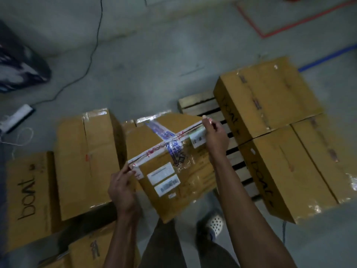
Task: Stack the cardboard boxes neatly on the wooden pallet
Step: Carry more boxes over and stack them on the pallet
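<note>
Both hands grip one box [193,171]: the left hand [121,187] pinches its near-left corner, and the right hand [215,136] curls over the far-right corner. Brown cardboard, it carries a white tape band scrawled in red, crossed by blue tape, plus white labels and shiny film. It hangs tilted over the floor [154,64], between loose boxes [85,161] on the left and the pallet [204,107] on the right. Bare slats lie just beside its right edge; pallet boxes [270,97] fill the far and right parts. The box spans diagonally between the hands.
</note>
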{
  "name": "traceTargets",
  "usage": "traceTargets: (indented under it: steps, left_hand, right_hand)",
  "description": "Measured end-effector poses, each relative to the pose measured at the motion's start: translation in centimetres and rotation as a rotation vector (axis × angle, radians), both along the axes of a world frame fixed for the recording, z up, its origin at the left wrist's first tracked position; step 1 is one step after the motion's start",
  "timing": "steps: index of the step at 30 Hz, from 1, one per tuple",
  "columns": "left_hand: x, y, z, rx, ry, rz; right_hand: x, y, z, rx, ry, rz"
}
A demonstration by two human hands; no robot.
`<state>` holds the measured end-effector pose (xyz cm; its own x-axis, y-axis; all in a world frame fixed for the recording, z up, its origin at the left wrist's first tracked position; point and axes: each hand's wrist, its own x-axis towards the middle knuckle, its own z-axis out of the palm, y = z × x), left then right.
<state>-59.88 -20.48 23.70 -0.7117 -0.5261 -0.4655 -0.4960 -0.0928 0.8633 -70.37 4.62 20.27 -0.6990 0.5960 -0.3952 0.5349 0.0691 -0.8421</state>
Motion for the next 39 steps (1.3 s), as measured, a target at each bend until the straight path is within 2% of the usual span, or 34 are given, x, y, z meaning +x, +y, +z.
traceTargets:
  steps: [3, 7, 11, 16, 22, 27, 29, 33, 36, 39]
  left_hand:
    - [2.5, 4.9, 3.9, -0.024, 0.073, 0.011]
    - [5.9, 11.7, 6.2, 0.069, 0.042, 0.026]
    - [7.1, 17.1, 5.9, 0.121, -0.076, -0.020]
    - [5.5, 21.2, 4.5, 0.108, -0.126, 0.005]
    - [-3.4, 23.3, 4.0, 0.086, -0.070, -0.008]
    - [-11.0, 24.0, 4.1, 0.074, 0.036, -0.080]
    - [-12.2, 24.2, 3.2, 0.072, 0.018, -0.106]
    - [-13.7, 25.4, -3.2, 0.062, -0.059, -0.120]
    - [-15.3, 26.4, -13.1, 0.012, -0.179, -0.088]
    - [-17.2, 28.2, -24.9, -0.003, -0.299, -0.058]
  right_hand:
    - [3.4, 3.8, 4.6, 0.149, -0.010, -0.027]
    - [9.5, 10.2, 7.1, 0.370, -0.107, -0.036]
    - [13.3, 15.1, 8.1, 0.406, -0.224, -0.063]
    - [12.6, 17.9, 7.3, 0.401, -0.188, -0.092]
    - [3.2, 20.8, 7.0, 0.249, 0.031, -0.183]
    - [-3.1, 24.4, 5.4, -0.209, 0.293, -0.272]
    - [-3.5, 25.6, 3.3, -0.276, 0.309, -0.266]
    - [-5.1, 27.1, -3.5, -0.335, 0.205, -0.245]
    - [-7.9, 28.2, -12.6, -0.387, 0.090, -0.146]
    - [-9.9, 29.1, -24.2, -0.401, -0.003, -0.137]
